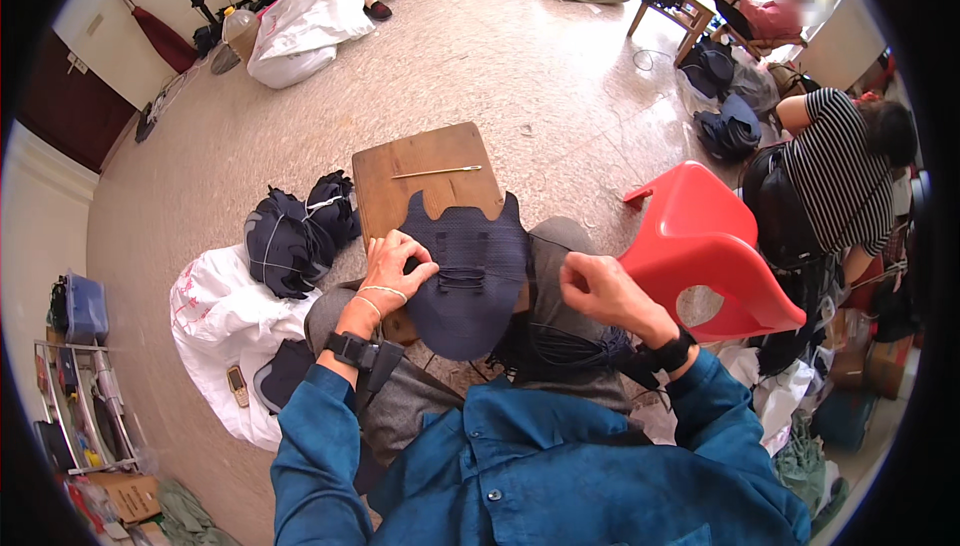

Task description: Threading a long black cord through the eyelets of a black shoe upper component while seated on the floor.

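Observation:
A navy mesh shoe upper (468, 296) lies flat over my lap and the near part of a small wooden stool (400, 161). Dark cord crosses its middle in several rows. My left hand (395, 271) is at its left edge, thumb and fingers closed on that edge. To the right, above my thigh and apart from the upper, my right hand (605, 288) is raised with its fingers pinched together; whatever they hold is too small to make out. A thin metal needle-like tool (436, 172) rests on the stool. Dark cords (570, 351) hang over my right thigh.
A red plastic chair (700, 236) stands close on my right, beyond it a person in a striped shirt (835, 171). On my left are a tied bundle of dark uppers (290, 236) and a white sack (205, 296) with a phone (237, 386) on it.

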`<state>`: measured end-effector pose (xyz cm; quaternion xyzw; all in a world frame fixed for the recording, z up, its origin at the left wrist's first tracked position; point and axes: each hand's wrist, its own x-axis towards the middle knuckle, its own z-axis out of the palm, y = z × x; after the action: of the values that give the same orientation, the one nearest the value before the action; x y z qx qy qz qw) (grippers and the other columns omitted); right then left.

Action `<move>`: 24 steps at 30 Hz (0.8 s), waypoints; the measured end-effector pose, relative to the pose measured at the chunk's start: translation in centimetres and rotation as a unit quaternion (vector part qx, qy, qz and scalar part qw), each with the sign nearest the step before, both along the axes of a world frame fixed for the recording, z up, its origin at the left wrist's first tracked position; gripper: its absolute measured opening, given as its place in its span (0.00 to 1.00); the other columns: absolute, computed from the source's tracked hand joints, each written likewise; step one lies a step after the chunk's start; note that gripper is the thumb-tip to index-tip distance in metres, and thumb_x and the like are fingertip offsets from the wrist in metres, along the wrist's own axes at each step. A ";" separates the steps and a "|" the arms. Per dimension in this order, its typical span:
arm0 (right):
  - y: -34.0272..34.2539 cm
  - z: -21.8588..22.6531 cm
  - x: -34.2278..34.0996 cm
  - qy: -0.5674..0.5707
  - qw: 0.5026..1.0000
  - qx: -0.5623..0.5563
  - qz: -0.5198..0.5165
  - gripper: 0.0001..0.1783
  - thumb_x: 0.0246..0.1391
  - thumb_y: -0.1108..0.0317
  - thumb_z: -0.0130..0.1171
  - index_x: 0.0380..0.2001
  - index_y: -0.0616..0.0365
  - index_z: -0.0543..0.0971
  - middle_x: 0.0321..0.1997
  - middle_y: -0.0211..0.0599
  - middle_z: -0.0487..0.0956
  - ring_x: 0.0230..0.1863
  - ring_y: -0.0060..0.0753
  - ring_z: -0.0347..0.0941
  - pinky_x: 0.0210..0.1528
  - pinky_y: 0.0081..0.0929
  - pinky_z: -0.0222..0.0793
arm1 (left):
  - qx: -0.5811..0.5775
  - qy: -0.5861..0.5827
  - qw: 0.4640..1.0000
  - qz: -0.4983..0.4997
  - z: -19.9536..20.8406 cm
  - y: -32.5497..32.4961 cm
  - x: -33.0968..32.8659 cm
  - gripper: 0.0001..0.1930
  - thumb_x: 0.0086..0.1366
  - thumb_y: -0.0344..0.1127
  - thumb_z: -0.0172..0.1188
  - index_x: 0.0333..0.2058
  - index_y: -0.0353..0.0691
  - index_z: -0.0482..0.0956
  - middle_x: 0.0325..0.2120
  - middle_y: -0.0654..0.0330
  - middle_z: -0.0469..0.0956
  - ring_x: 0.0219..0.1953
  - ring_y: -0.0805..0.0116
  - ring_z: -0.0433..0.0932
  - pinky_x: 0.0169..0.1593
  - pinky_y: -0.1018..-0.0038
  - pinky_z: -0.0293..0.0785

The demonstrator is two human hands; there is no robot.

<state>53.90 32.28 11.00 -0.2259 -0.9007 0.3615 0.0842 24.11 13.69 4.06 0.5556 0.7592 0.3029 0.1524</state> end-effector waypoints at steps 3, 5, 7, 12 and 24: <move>-0.7 -0.7 -0.8 0.070 0.944 -0.322 -0.009 0.09 0.58 0.74 0.52 0.40 0.62 0.79 0.26 0.23 0.75 0.28 0.13 0.68 0.32 0.19 0.67 | -0.004 -0.005 1.000 -0.003 0.4 0.0 0.6 0.07 0.51 0.39 0.73 0.27 0.49 0.84 0.37 0.61 0.73 0.45 0.58 0.71 0.54 0.64 0.62; -0.8 -0.9 -1.1 0.076 0.913 -0.401 -0.003 0.10 0.60 0.74 0.52 0.42 0.62 0.79 0.28 0.23 0.76 0.30 0.13 0.70 0.34 0.18 0.68 | -0.014 0.006 1.000 -0.003 0.4 -0.1 0.8 0.07 0.50 0.40 0.74 0.26 0.50 0.85 0.38 0.62 0.73 0.46 0.58 0.70 0.54 0.64 0.62; -1.2 -0.7 -1.5 0.080 0.875 -0.477 0.004 0.11 0.61 0.75 0.52 0.44 0.62 0.79 0.31 0.23 0.77 0.31 0.14 0.71 0.36 0.16 0.69 | -0.014 0.010 1.000 0.015 0.3 -0.2 0.8 0.07 0.49 0.40 0.75 0.25 0.50 0.85 0.39 0.62 0.73 0.47 0.58 0.70 0.55 0.62 0.62; -2.6 1.0 -2.3 0.209 0.754 -0.618 -0.080 0.09 0.66 0.71 0.55 0.46 0.62 0.80 0.36 0.27 0.80 0.35 0.17 0.75 0.42 0.19 0.74 | -0.015 0.021 0.999 0.020 0.3 -0.1 1.1 0.07 0.48 0.39 0.75 0.24 0.50 0.85 0.38 0.62 0.73 0.47 0.58 0.70 0.56 0.60 0.61; -1.6 0.8 -2.4 0.171 0.839 -0.516 -0.041 0.09 0.66 0.69 0.58 0.43 0.63 0.82 0.35 0.29 0.81 0.35 0.18 0.76 0.39 0.19 0.73 | -0.011 0.035 0.999 0.021 0.2 -0.2 1.1 0.08 0.46 0.38 0.75 0.23 0.48 0.83 0.38 0.62 0.73 0.46 0.59 0.71 0.56 0.61 0.60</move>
<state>51.55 30.66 11.81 -0.2079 -0.5454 0.8027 0.1224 25.18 13.44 4.26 0.5482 0.7785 0.2783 0.1258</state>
